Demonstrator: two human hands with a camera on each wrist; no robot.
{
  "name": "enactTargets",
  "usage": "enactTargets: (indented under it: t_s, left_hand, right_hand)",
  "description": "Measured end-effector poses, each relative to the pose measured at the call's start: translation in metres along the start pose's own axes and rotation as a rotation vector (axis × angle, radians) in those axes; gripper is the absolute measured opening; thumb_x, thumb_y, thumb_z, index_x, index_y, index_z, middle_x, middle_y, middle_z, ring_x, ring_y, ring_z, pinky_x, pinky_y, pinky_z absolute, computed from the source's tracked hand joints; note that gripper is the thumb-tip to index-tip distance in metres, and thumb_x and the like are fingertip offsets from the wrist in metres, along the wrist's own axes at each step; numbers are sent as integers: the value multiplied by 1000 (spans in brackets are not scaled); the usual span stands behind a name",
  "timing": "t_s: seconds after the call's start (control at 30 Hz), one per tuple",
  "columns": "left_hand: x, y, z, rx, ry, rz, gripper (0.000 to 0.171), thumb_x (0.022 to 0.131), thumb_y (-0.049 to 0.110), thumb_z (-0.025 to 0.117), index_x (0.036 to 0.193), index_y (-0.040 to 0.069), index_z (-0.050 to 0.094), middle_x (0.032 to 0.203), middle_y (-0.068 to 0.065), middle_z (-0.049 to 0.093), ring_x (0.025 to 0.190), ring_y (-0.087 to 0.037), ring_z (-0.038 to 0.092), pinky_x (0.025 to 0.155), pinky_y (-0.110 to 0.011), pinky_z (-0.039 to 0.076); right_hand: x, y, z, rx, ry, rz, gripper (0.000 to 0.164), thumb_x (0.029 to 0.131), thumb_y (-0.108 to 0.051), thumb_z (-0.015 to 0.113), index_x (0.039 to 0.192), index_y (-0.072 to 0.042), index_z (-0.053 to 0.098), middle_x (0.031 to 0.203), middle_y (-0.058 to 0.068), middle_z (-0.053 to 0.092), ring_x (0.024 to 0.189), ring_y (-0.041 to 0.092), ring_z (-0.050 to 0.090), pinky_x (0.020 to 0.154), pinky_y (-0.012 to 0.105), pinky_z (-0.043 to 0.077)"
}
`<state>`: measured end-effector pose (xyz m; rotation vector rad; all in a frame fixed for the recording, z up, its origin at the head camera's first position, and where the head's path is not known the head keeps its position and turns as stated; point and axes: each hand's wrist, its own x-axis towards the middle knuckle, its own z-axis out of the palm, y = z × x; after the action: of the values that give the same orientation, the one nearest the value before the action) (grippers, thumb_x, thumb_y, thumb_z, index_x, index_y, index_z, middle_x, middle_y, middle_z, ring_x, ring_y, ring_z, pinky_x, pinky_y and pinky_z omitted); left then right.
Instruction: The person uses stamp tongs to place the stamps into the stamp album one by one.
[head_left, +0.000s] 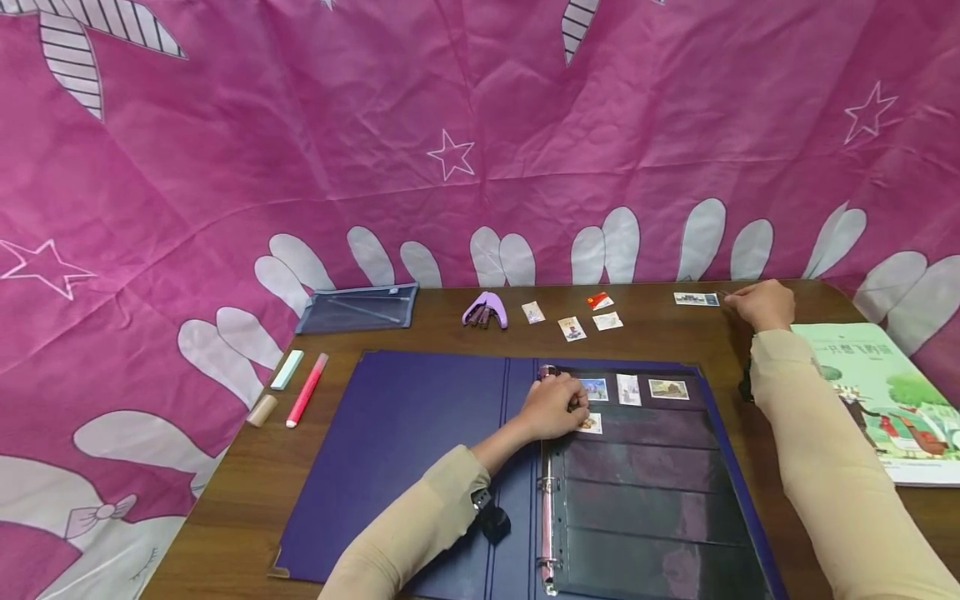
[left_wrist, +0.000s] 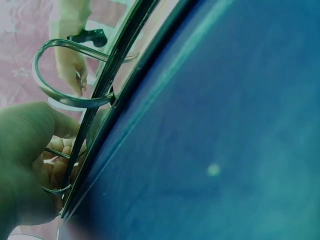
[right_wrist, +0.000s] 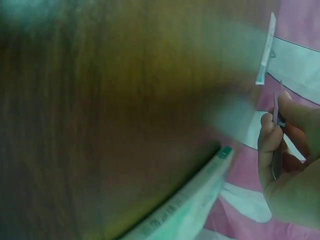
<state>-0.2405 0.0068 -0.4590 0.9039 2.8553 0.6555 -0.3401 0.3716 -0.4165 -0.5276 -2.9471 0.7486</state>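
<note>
My right hand [head_left: 763,305] pinches slim metal tweezers [right_wrist: 276,135] between thumb and fingers. Their tips point at a small stamp [head_left: 696,299] lying at the back edge of the table. Over the rings of an open blue stamp album [head_left: 420,450] rests my left hand [head_left: 553,406], its fingers loosely bent. Its fingertips are right at a stamp [head_left: 592,423] in the second row of the black pocket page [head_left: 645,500]. Three more stamps sit in the top row, including a brownish one [head_left: 668,389]. In the left wrist view a metal ring [left_wrist: 37,70] stands before the hand.
Several loose stamps, one of them red [head_left: 599,301], lie behind the album beside a purple hole punch [head_left: 485,310]. A blue mesh pouch [head_left: 356,308], a pink marker [head_left: 307,390] and an eraser-like block [head_left: 287,369] are at left. A green book [head_left: 885,400] lies under my right forearm.
</note>
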Motion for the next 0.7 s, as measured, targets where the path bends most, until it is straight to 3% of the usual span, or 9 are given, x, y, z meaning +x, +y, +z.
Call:
enactTargets:
  t_s: [0.23, 0.37, 0.7]
  left_hand:
    - [-2, 1, -1, -10, 11, -3, 7, 81, 27, 60, 84, 21, 61, 81, 9, 51, 77, -5, 41, 70, -18, 25]
    - [-2, 2, 1, -20, 8, -8, 6, 81, 27, 60, 83, 22, 61, 80, 9, 50, 76, -5, 41, 69, -18, 25]
    - [-2, 3, -1, -21, 8, -25, 5, 81, 27, 60, 83, 22, 60, 80, 10, 49, 77, -5, 41, 71, -18, 25]
  right_hand:
    - [6, 1, 15, 20, 55, 16, 35, 87, -28, 57, 107, 0, 62, 118, 29, 56, 114, 53, 42, 96, 53, 39]
    - [5, 1, 20, 38, 45, 51, 36, 88, -27, 55, 110, 0, 62, 120, 28, 56, 115, 51, 43, 96, 53, 40]
    - [9, -4, 23, -5, 83, 95, 36, 84, -24, 57, 108, 2, 62, 118, 30, 56, 112, 50, 48, 94, 51, 43]
